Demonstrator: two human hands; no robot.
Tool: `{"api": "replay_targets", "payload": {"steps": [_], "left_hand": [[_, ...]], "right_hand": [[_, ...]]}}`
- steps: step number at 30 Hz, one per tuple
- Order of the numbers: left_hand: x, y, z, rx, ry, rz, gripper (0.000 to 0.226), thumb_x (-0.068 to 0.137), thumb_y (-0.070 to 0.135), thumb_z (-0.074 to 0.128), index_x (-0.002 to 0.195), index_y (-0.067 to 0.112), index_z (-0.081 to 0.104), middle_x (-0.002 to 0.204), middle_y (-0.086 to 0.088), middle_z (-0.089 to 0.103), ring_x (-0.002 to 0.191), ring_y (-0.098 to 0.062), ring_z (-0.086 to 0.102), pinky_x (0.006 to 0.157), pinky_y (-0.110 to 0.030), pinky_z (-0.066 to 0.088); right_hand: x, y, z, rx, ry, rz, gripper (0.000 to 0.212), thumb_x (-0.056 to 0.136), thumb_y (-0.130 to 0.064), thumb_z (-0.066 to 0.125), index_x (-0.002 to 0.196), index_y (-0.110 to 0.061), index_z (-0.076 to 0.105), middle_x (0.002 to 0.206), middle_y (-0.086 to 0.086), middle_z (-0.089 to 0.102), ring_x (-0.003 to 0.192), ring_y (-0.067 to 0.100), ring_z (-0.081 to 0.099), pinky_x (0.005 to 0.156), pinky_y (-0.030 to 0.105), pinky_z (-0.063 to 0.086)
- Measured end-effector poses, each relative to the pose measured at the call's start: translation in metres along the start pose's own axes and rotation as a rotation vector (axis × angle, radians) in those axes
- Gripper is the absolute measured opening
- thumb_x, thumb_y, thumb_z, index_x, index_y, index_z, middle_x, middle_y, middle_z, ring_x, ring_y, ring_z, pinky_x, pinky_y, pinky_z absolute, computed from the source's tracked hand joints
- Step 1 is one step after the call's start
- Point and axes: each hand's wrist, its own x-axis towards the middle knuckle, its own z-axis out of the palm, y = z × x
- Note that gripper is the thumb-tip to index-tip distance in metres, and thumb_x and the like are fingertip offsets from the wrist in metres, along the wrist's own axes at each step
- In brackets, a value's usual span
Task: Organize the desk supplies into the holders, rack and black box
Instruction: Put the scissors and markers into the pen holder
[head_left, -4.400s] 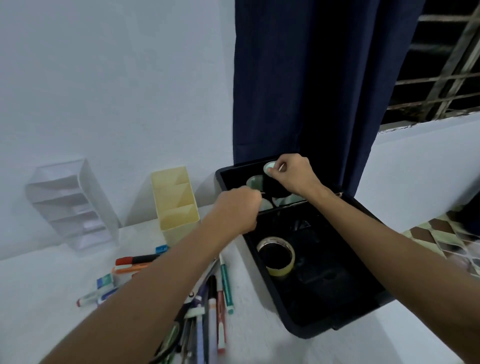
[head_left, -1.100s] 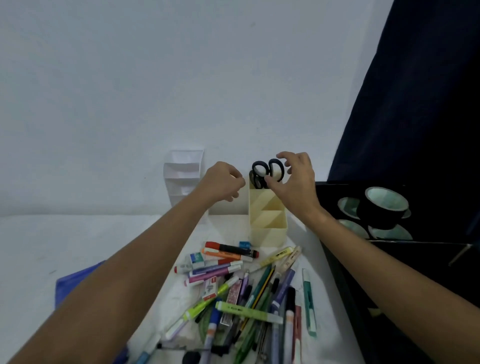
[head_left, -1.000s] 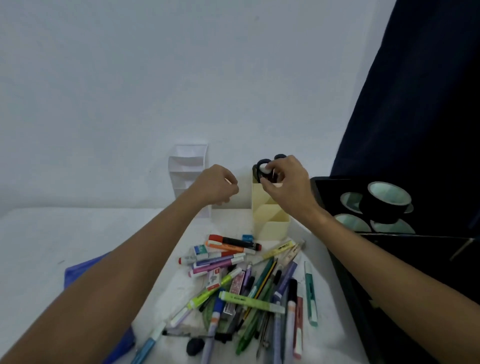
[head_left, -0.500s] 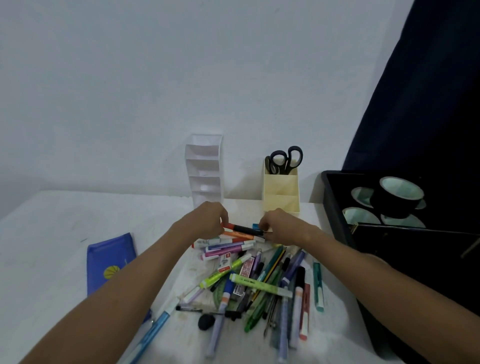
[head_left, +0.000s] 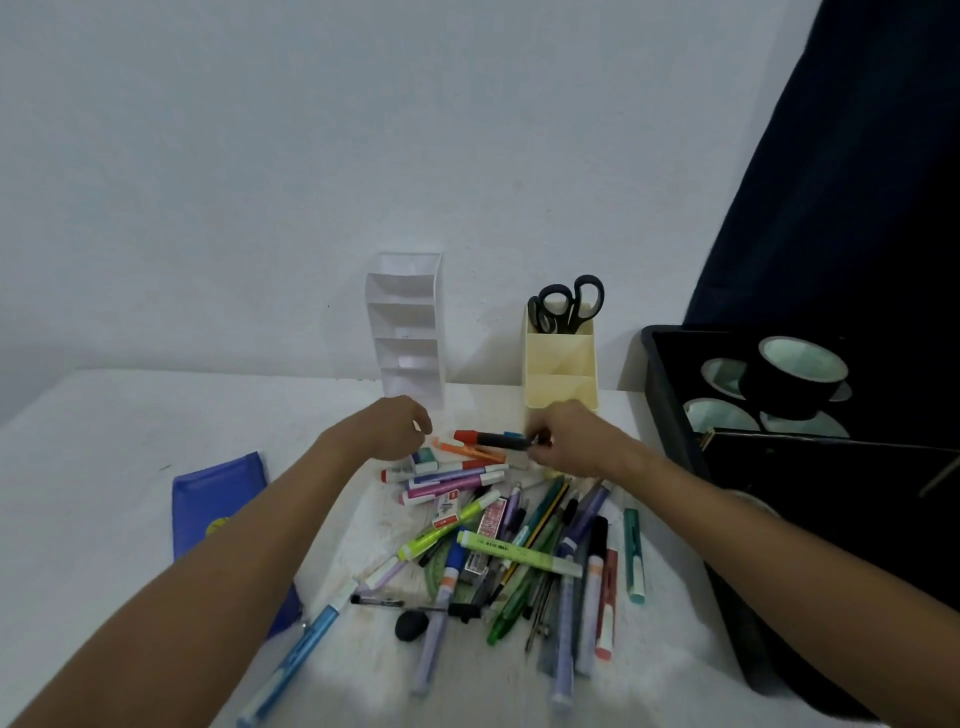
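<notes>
A pile of several pens and markers (head_left: 509, 545) lies on the white desk. My right hand (head_left: 569, 441) pinches the end of a black marker with a red cap (head_left: 488, 439) at the far edge of the pile. My left hand (head_left: 389, 428) hovers with curled fingers just left of that marker, holding nothing I can see. Black scissors (head_left: 569, 304) stand in the back compartment of the yellow holder (head_left: 560, 371). The white tiered rack (head_left: 408, 327) stands against the wall. The black box (head_left: 670, 395) at right holds rolls of tape (head_left: 797, 374).
A blue pouch (head_left: 218, 499) lies on the desk at left. A dark curtain (head_left: 841, 182) hangs behind the black box. A small black eraser-like lump (head_left: 411, 625) sits at the near edge of the pile.
The right hand left the scissors in the yellow holder and came down to the marker pile. It now pinches the red-capped marker. The left hand also dropped to the pile.
</notes>
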Motion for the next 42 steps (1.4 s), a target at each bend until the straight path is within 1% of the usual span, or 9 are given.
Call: {"api": "replay_targets", "payload": {"steps": [5,9,13,22,27,34,36,39,42], "left_hand": [[-0.008,0.002,-0.008,-0.03,0.029,-0.015,0.033,0.092,0.013,0.051,0.124,0.014,0.059,0.131,-0.007,0.056,0.114,-0.023,0.055,0.095,-0.029,0.043],[-0.016,0.007,-0.007,0.122,-0.08,-0.112,0.048,0.084,0.017,0.066,0.128,0.007,0.052,0.13,-0.009,0.054,0.114,-0.024,0.055,0.085,-0.027,0.044],[-0.022,-0.001,0.004,0.21,-0.172,-0.159,0.051,0.077,0.028,0.075,0.121,0.006,0.059,0.119,-0.009,0.062,0.094,-0.02,0.059,0.068,-0.023,0.046],[-0.048,-0.008,-0.027,0.321,-0.214,-0.102,0.036,0.078,0.031,0.074,0.108,0.013,0.069,0.1,-0.003,0.071,0.088,-0.017,0.065,0.075,-0.027,0.05],[-0.07,0.017,-0.089,0.246,-0.019,-0.019,0.019,0.08,0.034,0.071,0.093,0.02,0.073,0.072,0.006,0.07,0.071,-0.009,0.065,0.066,-0.026,0.05],[-0.06,0.076,-0.134,-0.133,0.44,0.159,0.019,0.082,0.031,0.071,0.096,0.018,0.073,0.081,0.008,0.065,0.074,-0.006,0.059,0.061,-0.018,0.043],[-0.047,0.094,-0.135,-0.22,0.554,0.198,0.02,0.082,0.03,0.071,0.097,0.017,0.072,0.086,0.004,0.067,0.079,-0.01,0.061,0.064,-0.017,0.044],[-0.027,0.118,-0.129,-0.263,0.612,0.225,0.018,0.083,0.025,0.067,0.097,0.015,0.073,0.09,0.001,0.069,0.083,-0.013,0.062,0.071,-0.019,0.044],[-0.007,0.131,-0.116,-0.222,0.616,0.254,0.019,0.084,0.021,0.064,0.098,0.012,0.073,0.092,0.0,0.07,0.082,-0.013,0.061,0.071,-0.019,0.044]], "right_hand": [[-0.018,-0.001,-0.033,0.218,0.184,0.027,0.022,0.084,-0.026,0.068,0.103,-0.015,0.071,0.094,-0.007,0.064,0.08,0.005,0.056,0.067,0.01,0.042],[-0.025,0.001,-0.046,0.393,0.317,0.069,0.024,0.083,-0.03,0.07,0.104,-0.017,0.07,0.098,-0.005,0.067,0.079,0.015,0.066,0.076,0.035,0.058],[-0.031,0.0,-0.045,0.491,0.365,0.09,0.027,0.082,-0.029,0.072,0.105,-0.017,0.07,0.093,-0.001,0.068,0.071,0.019,0.069,0.069,0.038,0.06],[-0.031,-0.003,-0.046,0.588,0.413,0.098,0.029,0.08,-0.024,0.074,0.107,-0.014,0.069,0.095,0.001,0.07,0.077,0.022,0.068,0.065,0.031,0.059],[-0.028,-0.001,-0.062,0.601,0.458,0.101,0.028,0.08,-0.022,0.074,0.107,-0.016,0.069,0.096,0.001,0.07,0.082,0.018,0.067,0.068,0.031,0.06],[-0.022,-0.001,-0.101,0.638,0.599,0.068,0.016,0.08,-0.017,0.074,0.095,-0.021,0.07,0.094,-0.001,0.072,0.077,0.012,0.071,0.076,0.025,0.058],[-0.018,-0.001,-0.11,0.618,0.663,0.069,0.018,0.081,-0.016,0.073,0.099,-0.017,0.07,0.095,-0.003,0.07,0.074,0.005,0.069,0.073,0.013,0.055],[-0.014,0.0,-0.118,0.563,0.712,0.065,0.018,0.082,-0.015,0.072,0.1,-0.016,0.07,0.097,-0.006,0.067,0.077,0.001,0.065,0.068,0.005,0.051],[-0.008,0.002,-0.112,0.543,0.682,0.082,0.019,0.082,-0.014,0.071,0.101,-0.015,0.07,0.099,-0.002,0.069,0.08,0.01,0.066,0.069,0.01,0.052]]}}
